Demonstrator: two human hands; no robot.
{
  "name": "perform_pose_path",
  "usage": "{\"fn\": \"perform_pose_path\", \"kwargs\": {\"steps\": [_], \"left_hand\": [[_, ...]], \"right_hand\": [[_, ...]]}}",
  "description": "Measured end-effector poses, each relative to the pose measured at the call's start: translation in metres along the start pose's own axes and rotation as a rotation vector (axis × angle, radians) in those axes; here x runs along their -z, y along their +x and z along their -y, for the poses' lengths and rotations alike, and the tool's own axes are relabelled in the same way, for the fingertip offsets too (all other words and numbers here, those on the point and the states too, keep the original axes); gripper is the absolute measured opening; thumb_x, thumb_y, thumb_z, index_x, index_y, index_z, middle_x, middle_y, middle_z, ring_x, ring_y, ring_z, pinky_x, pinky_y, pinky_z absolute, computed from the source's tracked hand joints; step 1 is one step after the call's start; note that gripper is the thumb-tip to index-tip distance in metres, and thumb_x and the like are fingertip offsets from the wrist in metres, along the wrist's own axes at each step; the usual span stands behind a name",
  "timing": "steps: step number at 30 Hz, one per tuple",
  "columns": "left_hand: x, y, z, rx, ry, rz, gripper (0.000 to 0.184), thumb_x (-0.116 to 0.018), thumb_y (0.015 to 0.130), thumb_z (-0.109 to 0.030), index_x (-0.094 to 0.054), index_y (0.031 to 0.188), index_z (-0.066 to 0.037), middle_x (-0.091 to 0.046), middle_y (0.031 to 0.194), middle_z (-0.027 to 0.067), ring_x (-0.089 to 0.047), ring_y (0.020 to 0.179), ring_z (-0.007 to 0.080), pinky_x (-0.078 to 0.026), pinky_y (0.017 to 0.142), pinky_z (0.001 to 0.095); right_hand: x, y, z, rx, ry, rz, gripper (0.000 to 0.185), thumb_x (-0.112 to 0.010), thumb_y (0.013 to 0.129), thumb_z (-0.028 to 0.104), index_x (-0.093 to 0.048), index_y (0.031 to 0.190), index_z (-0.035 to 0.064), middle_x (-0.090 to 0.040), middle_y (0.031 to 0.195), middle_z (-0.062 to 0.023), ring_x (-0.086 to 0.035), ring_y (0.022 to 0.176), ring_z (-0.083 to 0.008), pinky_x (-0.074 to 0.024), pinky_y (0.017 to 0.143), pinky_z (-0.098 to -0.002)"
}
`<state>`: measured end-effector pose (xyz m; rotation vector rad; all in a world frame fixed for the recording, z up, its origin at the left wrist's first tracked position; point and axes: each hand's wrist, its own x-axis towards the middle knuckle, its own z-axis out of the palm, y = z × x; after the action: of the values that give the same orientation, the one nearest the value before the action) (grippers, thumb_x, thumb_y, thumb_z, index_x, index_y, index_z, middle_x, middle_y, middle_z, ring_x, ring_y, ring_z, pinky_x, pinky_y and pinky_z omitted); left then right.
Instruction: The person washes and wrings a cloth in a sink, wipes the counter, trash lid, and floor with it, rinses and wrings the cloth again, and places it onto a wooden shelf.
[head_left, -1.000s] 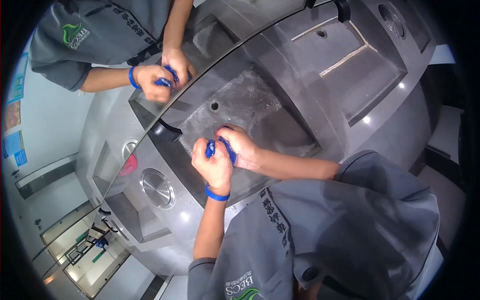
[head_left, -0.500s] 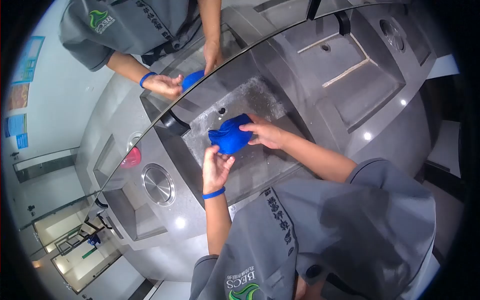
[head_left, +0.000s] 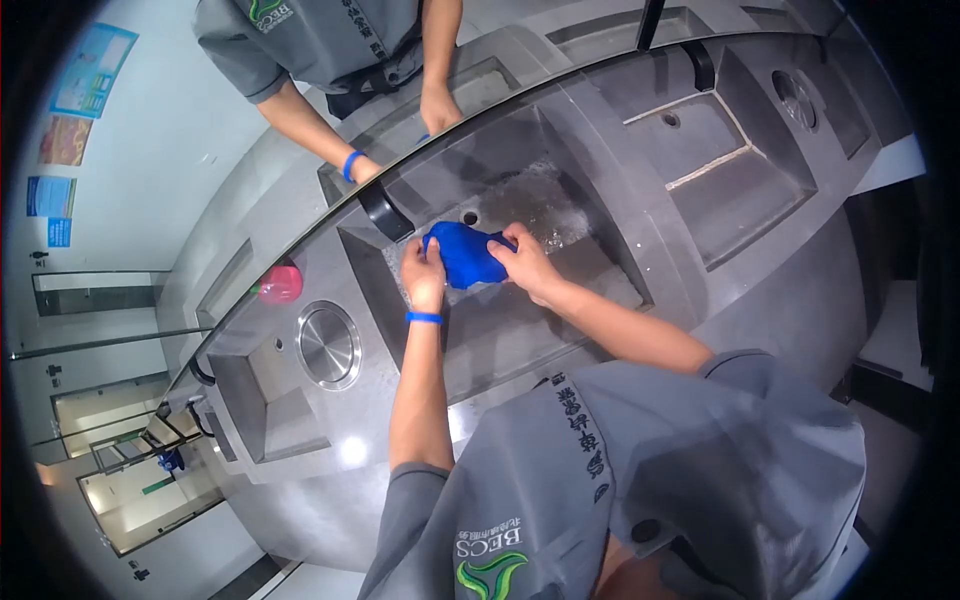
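A blue cloth (head_left: 465, 256) is stretched between my two hands above the grey sink basin (head_left: 500, 345). My left hand (head_left: 423, 275), with a blue band on its wrist, pinches the cloth's left edge. On the right edge, the thumb and fingers of my right hand (head_left: 526, 265) are closed. Just beyond the cloth is the round drain hole (head_left: 469, 217). A black faucet (head_left: 386, 213) juts over the basin close to my left hand. Water glistens on the basin floor to the right of the cloth.
A mirror edge runs behind the counter, reflecting the grey shirt (head_left: 330, 50) and arms. Left of the basin are a round steel lid (head_left: 329, 345), a pink bottle (head_left: 280, 285) and another sink (head_left: 265, 405). A further sink (head_left: 735, 205) lies to the right.
The cloth was bunched in both hands, then opened out; it now spreads nearer the faucet. My hands have moved up toward the drain, and the camera view has shifted.
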<state>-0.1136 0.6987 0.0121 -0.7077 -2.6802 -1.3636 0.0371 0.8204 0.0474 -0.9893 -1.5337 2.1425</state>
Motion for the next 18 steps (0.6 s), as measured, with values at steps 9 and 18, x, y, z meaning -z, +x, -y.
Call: {"fn": "perform_pose_path", "kwargs": {"steps": [9,18], "left_hand": [[0.022,0.065,0.029,-0.257,0.349,0.411,0.025,-0.058,0.09,-0.023,-0.062,0.11,-0.008,-0.065,0.101,0.0233,-0.062,0.095,0.0427,-0.049,0.082,0.0482],[0.061,0.076,0.067,-0.231,0.469,0.567,0.031,-0.058,0.091,-0.029,-0.061,0.115,-0.01,-0.066,0.109,0.0159,-0.064,0.096,0.0355,-0.05,0.084,0.0437]], "right_hand": [[-0.082,-0.001,-0.006,-0.323,0.381,0.117,0.019,-0.055,0.095,0.016,-0.054,0.114,0.0145,-0.053,0.114,-0.0081,-0.056,0.101,-0.0225,-0.0501,0.079,-0.0438],[-0.156,-0.006,-0.029,-0.366,0.466,0.018,0.017,-0.057,0.094,0.016,-0.053,0.111,0.0152,-0.054,0.113,-0.0069,-0.055,0.101,-0.0221,-0.0502,0.079,-0.0436]]}}
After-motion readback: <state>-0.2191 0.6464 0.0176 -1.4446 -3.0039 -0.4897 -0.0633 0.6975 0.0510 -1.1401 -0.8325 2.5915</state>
